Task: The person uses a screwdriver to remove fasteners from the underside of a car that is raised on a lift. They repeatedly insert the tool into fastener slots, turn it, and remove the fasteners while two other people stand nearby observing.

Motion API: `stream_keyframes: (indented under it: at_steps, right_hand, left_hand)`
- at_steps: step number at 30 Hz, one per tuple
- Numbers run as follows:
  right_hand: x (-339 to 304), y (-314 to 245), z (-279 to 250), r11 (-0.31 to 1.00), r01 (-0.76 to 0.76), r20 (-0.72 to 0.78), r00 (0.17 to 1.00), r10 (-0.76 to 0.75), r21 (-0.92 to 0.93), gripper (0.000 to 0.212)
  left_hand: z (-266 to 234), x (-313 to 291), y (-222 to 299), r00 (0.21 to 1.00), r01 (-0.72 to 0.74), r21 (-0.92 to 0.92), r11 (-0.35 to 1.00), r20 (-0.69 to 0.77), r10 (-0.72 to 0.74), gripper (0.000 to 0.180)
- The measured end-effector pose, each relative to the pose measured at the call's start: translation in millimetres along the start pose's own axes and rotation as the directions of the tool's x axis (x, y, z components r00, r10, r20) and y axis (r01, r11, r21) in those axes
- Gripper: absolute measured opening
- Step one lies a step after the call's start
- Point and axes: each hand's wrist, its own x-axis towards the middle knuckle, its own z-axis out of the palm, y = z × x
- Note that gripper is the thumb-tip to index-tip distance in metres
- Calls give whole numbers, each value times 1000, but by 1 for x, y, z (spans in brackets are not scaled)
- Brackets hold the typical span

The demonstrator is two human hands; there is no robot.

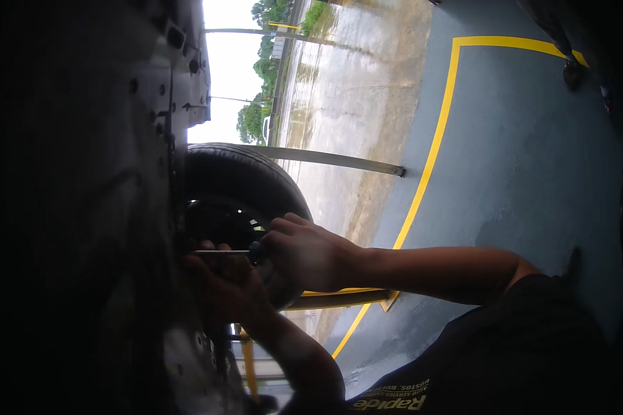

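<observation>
Two hands work at the dark underside of a raised vehicle (83, 207) in the head view. The right hand (308, 252) has its grip closed around the dark handle of a screwdriver (232, 252); a thin, bright metal shaft runs from that grip straight to the underbody. The left hand (221, 287), just below the shaft, rests against the underbody; whether its grip is closed cannot be told. Behind both grips sits a black tyre (242, 180). Beyond lies grey floor (519, 166) with a yellow line (436, 138).
</observation>
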Motion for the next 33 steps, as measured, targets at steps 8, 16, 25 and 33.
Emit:
stream_keyframes:
  at_steps: [8, 16, 25, 33]
  right_hand:
    - [18, -10, 3, 994, -24, -216, 976, 2, -102, 38]
    - [8, -22, -30, 967, -242, 228, 948, 220, 74, 39]
    - [3, 5, -32, 493, -646, 689, 714, 121, 583, 32]
    - [3, -23, -8, 781, -354, 279, 930, 238, 514, 37]
  left_hand:
    - [26, -6, 8, 973, 185, -403, 896, -52, -224, 27]
    - [26, -8, 13, 984, 84, -131, 988, -147, -103, 22]
    - [11, -5, 14, 989, 147, -290, 946, 53, -137, 29]
    - [16, -8, 23, 993, 117, -110, 987, -17, -119, 25]
